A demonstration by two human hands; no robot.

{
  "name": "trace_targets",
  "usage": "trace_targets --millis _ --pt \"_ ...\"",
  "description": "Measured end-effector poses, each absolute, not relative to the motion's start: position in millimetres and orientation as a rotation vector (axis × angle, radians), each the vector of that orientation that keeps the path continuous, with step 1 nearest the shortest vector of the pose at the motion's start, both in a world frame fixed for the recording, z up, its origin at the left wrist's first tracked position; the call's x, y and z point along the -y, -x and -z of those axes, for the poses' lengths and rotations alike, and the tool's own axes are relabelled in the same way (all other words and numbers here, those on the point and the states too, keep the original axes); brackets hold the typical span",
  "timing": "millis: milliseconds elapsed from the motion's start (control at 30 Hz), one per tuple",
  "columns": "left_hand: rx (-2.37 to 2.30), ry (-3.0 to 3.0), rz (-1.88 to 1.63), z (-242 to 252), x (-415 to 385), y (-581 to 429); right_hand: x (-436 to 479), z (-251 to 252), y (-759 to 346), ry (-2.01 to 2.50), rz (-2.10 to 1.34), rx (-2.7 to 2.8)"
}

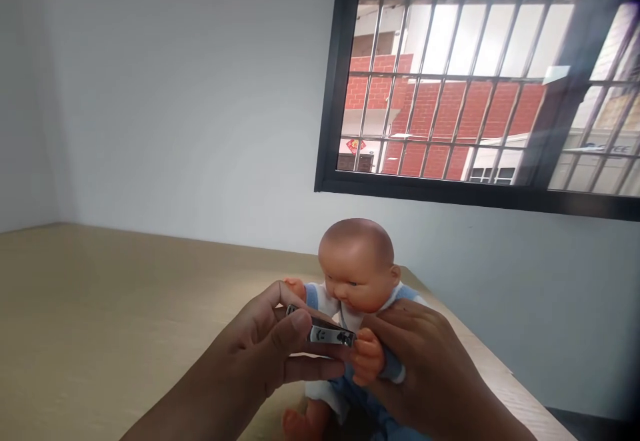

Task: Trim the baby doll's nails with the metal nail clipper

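Note:
A baby doll [356, 254] in blue and white clothes sits upright on the table, facing me. My left hand [273, 344] grips a silver nail clipper [325, 334] between thumb and fingers; a small smiling face is printed on its side. The clipper's cutting end meets the fingers of the doll's hand [367, 357] on the right of the view. My right hand [425, 354] is closed around that arm of the doll, near the blue and white cuff. Its fingertips are partly hidden behind the doll's arm. The doll's other hand [296, 286] shows beyond my left fingers.
The light wooden table [125, 321] reaches back to a plain wall [175, 94], and its right edge [500, 367] runs close by the doll. A dark-framed window [425, 187] with metal bars is set in the wall at upper right.

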State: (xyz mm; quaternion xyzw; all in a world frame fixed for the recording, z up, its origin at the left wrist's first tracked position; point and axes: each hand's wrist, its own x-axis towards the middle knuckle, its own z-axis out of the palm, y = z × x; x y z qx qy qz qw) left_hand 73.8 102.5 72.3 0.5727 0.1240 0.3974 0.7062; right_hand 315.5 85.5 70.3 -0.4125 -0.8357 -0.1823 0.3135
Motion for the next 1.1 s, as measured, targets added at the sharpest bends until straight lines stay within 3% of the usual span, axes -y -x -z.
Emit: trace_targets --millis 1100 --pt "-0.394 -1.37 -0.892 -68.6 -97.1 -71.1 -89.6 -65.7 -320.0 1.123 0.477 2.216"
